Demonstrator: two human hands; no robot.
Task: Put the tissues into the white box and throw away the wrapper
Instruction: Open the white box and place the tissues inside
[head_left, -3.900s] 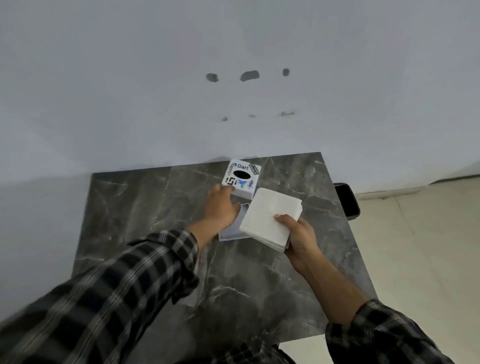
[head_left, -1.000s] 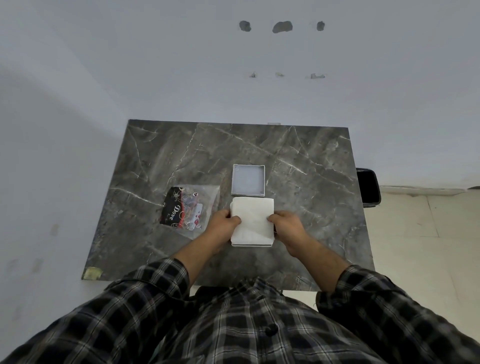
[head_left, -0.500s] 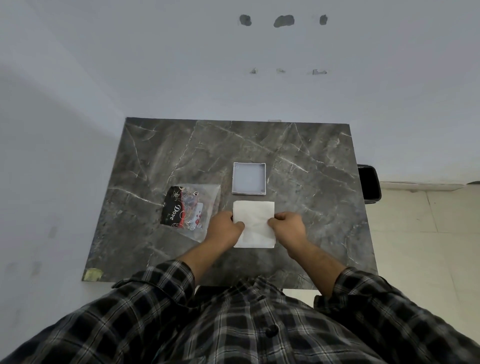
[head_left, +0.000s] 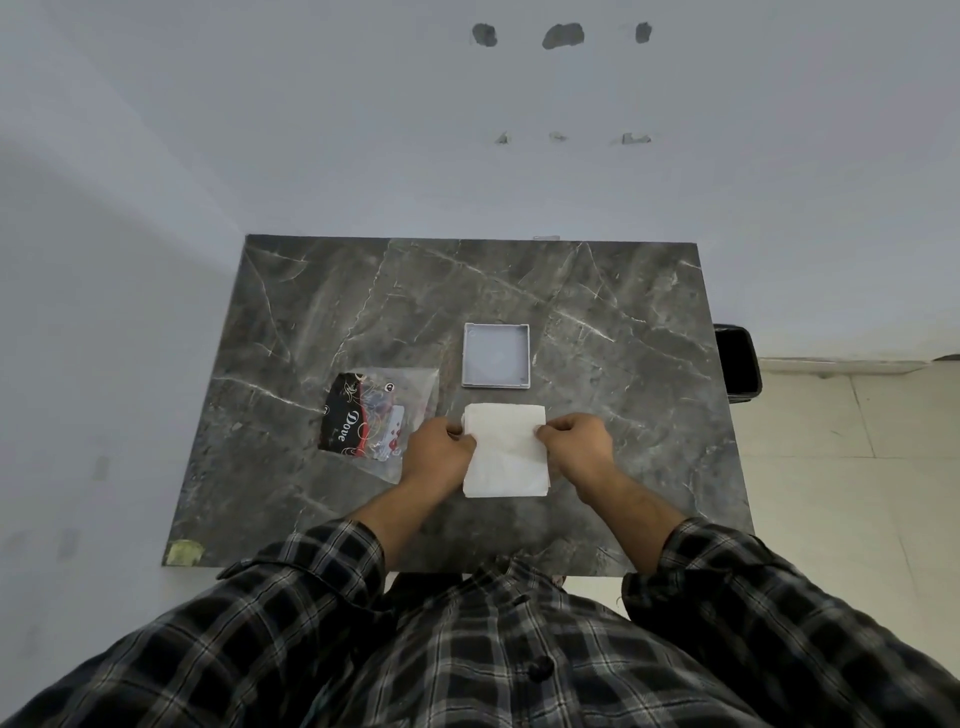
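Observation:
A white stack of tissues (head_left: 506, 452) lies on the dark marble table (head_left: 597, 322), near its front edge. My left hand (head_left: 439, 452) pinches the stack's upper left side and my right hand (head_left: 574, 441) pinches its upper right side. Just behind the tissues sits a shallow white square box part (head_left: 496, 355), open side up and empty. The clear plastic wrapper (head_left: 376, 413) with black and red "Dove" print lies flat to the left of my left hand.
A black bin (head_left: 737, 361) stands on the floor beside the table's right edge. White walls rise behind and to the left of the table. A yellowish sticker (head_left: 183, 552) marks the table's front left corner.
Earlier my left hand was on a printed box lid while my right held the tissues above the box. Over the last second both hands stay on the stack, pinching its upper corners more tightly.

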